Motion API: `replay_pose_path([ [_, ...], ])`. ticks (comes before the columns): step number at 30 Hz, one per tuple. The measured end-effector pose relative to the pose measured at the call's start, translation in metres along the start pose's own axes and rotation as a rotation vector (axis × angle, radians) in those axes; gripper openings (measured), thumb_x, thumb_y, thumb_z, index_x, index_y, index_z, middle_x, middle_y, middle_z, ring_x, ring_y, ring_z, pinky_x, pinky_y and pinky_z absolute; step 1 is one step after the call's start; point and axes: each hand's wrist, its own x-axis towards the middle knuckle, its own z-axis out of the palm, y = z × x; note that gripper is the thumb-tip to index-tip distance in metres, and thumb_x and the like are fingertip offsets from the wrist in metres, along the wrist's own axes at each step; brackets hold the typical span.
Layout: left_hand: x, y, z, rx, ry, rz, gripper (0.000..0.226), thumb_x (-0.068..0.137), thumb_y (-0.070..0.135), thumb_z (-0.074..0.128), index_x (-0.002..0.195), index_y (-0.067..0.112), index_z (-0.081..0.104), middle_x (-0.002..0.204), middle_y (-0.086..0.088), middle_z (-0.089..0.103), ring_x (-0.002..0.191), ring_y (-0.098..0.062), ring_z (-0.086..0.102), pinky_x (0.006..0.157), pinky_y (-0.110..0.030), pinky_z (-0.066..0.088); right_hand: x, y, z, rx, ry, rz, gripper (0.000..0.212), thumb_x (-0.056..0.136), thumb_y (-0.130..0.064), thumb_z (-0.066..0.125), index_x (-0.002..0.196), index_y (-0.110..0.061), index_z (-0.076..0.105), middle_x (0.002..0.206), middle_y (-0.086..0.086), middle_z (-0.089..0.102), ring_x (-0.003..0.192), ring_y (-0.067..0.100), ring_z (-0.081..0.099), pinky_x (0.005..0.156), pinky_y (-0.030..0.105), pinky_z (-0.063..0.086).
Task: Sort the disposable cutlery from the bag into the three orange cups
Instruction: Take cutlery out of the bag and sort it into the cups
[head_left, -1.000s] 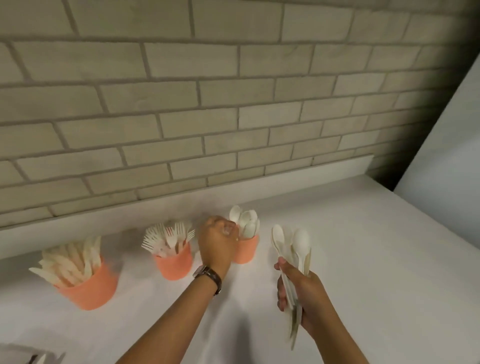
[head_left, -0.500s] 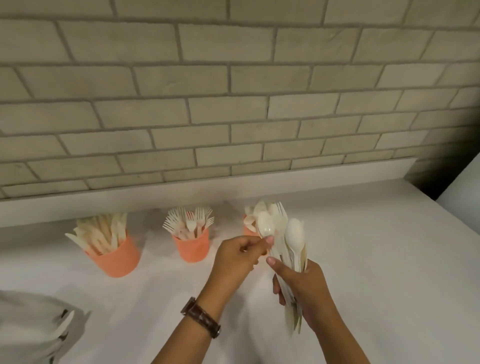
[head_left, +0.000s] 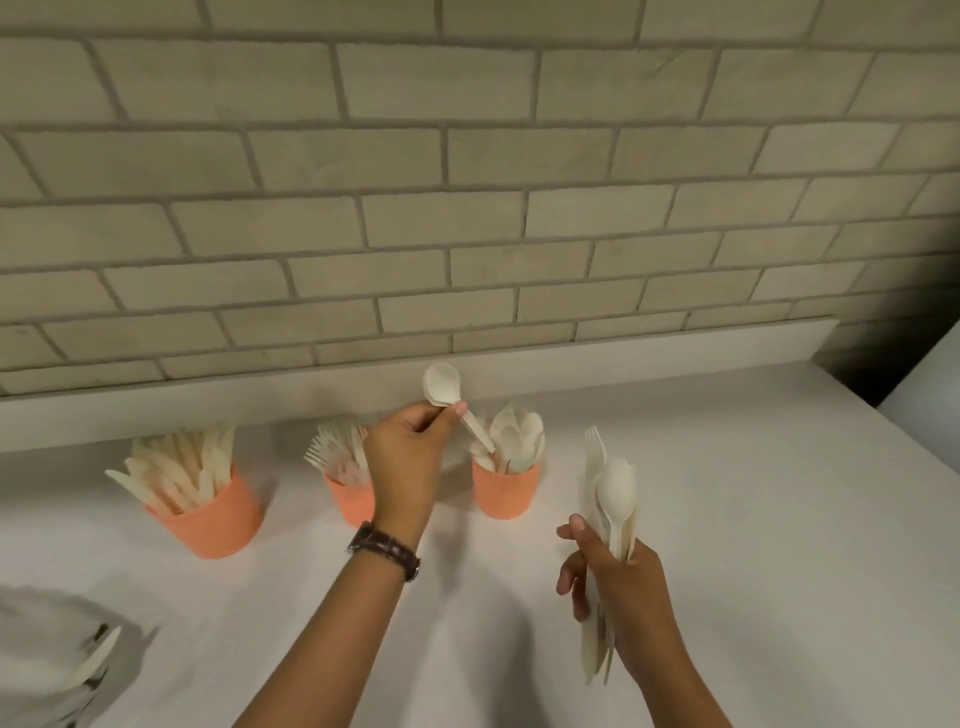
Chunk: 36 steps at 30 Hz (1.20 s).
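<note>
Three orange cups stand in a row on the white counter. The left cup (head_left: 218, 525) holds knives, the middle cup (head_left: 349, 501) forks, the right cup (head_left: 506, 491) spoons. My left hand (head_left: 410, 457) pinches one pale spoon (head_left: 441, 387) by its handle, bowl up, its handle end over the right cup's left rim. My right hand (head_left: 618, 587) grips a bundle of mixed cutlery (head_left: 610, 499), a spoon and a fork showing on top, to the right of the cups. The bag (head_left: 47, 654) lies at the lower left with cutlery in it.
A brick wall with a white ledge (head_left: 649, 358) runs behind the cups. The counter's right edge (head_left: 914, 447) slants beside a grey wall panel.
My left hand drew a spoon out of the bundle in my right hand and carried it up and left over the spoon cup. My right hand moved slightly right.
</note>
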Motion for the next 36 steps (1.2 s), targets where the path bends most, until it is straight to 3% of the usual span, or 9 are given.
replay_pose_path([
  [4,-0.004,-0.032,0.039,0.205,-0.07,0.027,0.011,0.078,0.017,0.074,0.076,0.007,0.075,0.059,0.0,0.065,0.051,-0.004,0.05,0.048,-0.009,0.034,0.003,-0.003,-0.006,0.029,-0.026,-0.013,0.026,0.089,-0.029,0.06,0.088,-0.005,0.068,0.051,0.013,0.06,0.035,0.021,0.043,0.04,0.024,0.039],
  [8,-0.004,-0.058,0.06,0.638,-0.031,0.104,0.008,0.072,0.024,0.075,0.08,0.021,0.077,0.098,-0.003,0.062,0.094,-0.021,0.048,0.079,-0.026,0.028,0.006,-0.004,-0.006,0.056,-0.119,-0.005,0.028,0.085,-0.029,0.066,0.095,-0.003,0.065,0.052,0.012,0.061,0.033,0.02,0.042,0.04,0.022,0.038],
  [12,-0.006,-0.062,0.052,0.837,-0.104,0.056,0.021,0.074,0.033,0.072,0.094,0.028,0.074,0.114,0.0,0.053,0.107,-0.024,0.041,0.09,-0.033,0.022,0.004,-0.005,-0.004,0.153,-0.28,0.035,0.044,0.071,-0.039,0.071,0.098,-0.004,0.067,0.057,0.013,0.061,0.035,0.021,0.041,0.044,0.025,0.036],
  [14,-0.006,-0.056,0.041,0.738,-0.141,0.043,0.033,0.072,0.034,0.075,0.104,0.026,0.072,0.114,0.001,0.05,0.11,-0.023,0.041,0.095,-0.032,0.029,0.002,-0.005,-0.001,0.243,-0.364,0.058,0.039,0.074,-0.037,0.07,0.097,-0.005,0.069,0.055,0.013,0.057,0.034,0.019,0.039,0.042,0.024,0.035],
  [18,-0.023,-0.028,0.007,0.376,-0.155,0.047,0.037,0.076,0.017,0.076,0.112,0.021,0.067,0.108,0.003,0.044,0.094,-0.009,0.047,0.078,0.004,0.031,-0.001,-0.002,0.014,0.353,-0.456,0.09,0.035,0.078,-0.03,0.069,0.096,0.0,0.067,0.045,0.009,0.042,0.029,0.016,0.033,0.038,0.021,0.033],
  [21,-0.046,-0.008,-0.019,0.244,-0.216,-0.095,0.012,0.086,0.026,0.065,0.097,0.029,0.066,0.099,0.009,0.06,0.079,-0.005,0.054,0.068,-0.004,0.041,-0.005,-0.001,0.031,0.349,-0.502,0.082,0.035,0.075,-0.03,0.066,0.093,-0.001,0.068,0.043,0.008,0.036,0.029,0.017,0.032,0.038,0.021,0.033],
  [25,-0.064,0.007,-0.056,0.016,-0.409,-0.392,0.014,0.086,0.028,0.064,0.088,0.017,0.074,0.076,0.007,0.071,0.067,-0.003,0.065,0.062,-0.014,0.05,-0.011,0.0,0.057,0.245,-0.582,0.051,0.032,0.08,-0.032,0.07,0.088,-0.001,0.071,0.042,0.009,0.037,0.029,0.018,0.034,0.039,0.022,0.035],
  [28,-0.063,0.005,-0.08,-0.085,-0.304,-0.402,0.006,0.079,0.011,0.071,0.083,0.008,0.074,0.069,0.001,0.071,0.06,-0.006,0.066,0.059,-0.014,0.051,-0.017,0.0,0.078,0.146,-0.628,0.051,0.039,0.077,-0.034,0.064,0.092,0.001,0.07,0.043,0.01,0.042,0.031,0.018,0.035,0.039,0.021,0.036],
  [36,0.004,-0.006,-0.136,-0.269,0.221,-0.262,0.008,0.08,0.008,0.071,0.077,0.015,0.069,0.065,0.004,0.062,0.057,-0.006,0.053,0.064,-0.019,0.046,-0.02,0.006,0.101,0.149,-0.52,0.16,0.045,0.077,-0.037,0.062,0.099,0.001,0.067,0.046,0.008,0.044,0.033,0.017,0.036,0.038,0.022,0.034],
])
